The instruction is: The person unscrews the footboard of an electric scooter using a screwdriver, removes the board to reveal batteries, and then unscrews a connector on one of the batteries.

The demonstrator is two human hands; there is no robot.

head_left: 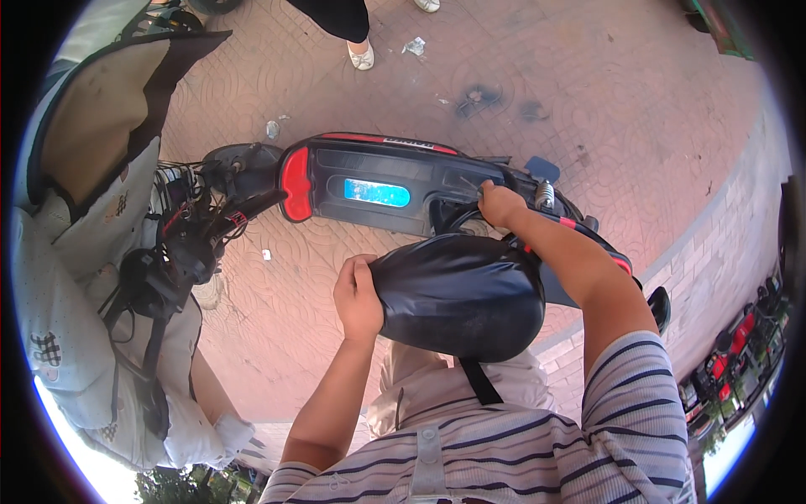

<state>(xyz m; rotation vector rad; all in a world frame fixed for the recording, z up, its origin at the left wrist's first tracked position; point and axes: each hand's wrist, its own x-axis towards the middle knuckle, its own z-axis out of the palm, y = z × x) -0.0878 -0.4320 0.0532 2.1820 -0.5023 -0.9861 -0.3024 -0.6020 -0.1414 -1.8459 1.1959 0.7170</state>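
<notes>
A black seat (466, 294) is tipped up toward my body from a black-and-red electric scooter. My left hand (358, 298) is closed on the seat's left edge, thumb and fingers around it. Over the scooter's rear part, my right hand (501, 204) is closed with the fingers pinched together. A thin, dark, rod-like piece (468, 182) sticks out past those fingers; its kind is too small to tell. Below it lies the footboard (327, 202), dark with a shiny blue-white oval panel. A coil spring (544, 196) shows just right of my right hand.
The handlebar (180, 252) with cables and a pale padded wind cover (92, 176) fills the left side. Another person's foot in a white shoe (361, 56) stands at the far side on reddish paving. Litter (414, 46) lies nearby. Parked red vehicles (730, 353) line the right edge.
</notes>
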